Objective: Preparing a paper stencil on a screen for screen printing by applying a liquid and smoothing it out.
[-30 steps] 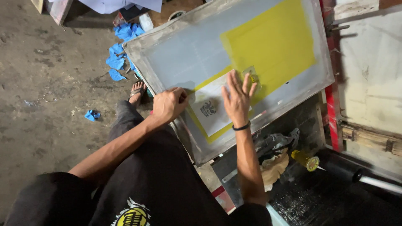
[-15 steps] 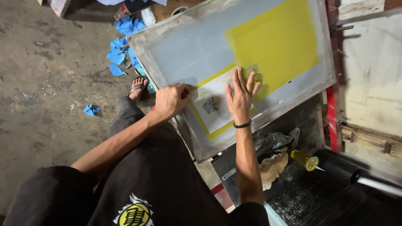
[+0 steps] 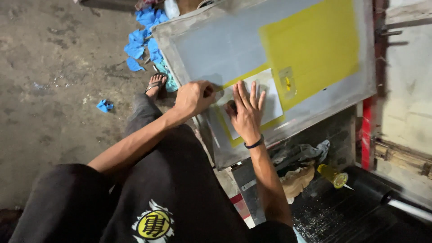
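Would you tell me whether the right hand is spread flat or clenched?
Spread flat: the right hand lies palm down, fingers fanned, on the white sheet.

Person seen from above, own head camera. Black short-sleeved cotton T-shirt [image 3: 180, 180]; sleeves end above the elbow, both forearms bare. Low on the shirt front, a round yellow printed emblem [image 3: 154, 223] with a black character inside and ragged white splashes around its edge. Dark grey trousers [image 3: 139, 112] cover the one leg in view. On that foot, a dark strapped open sandal [image 3: 156, 84], toes uncovered. Thin black band [image 3: 255, 144] circles the wrist just behind the right hand [image 3: 246, 114]. Left hand [image 3: 194, 96] bare: no ring, glove or watch visible. No gloves on either hand.
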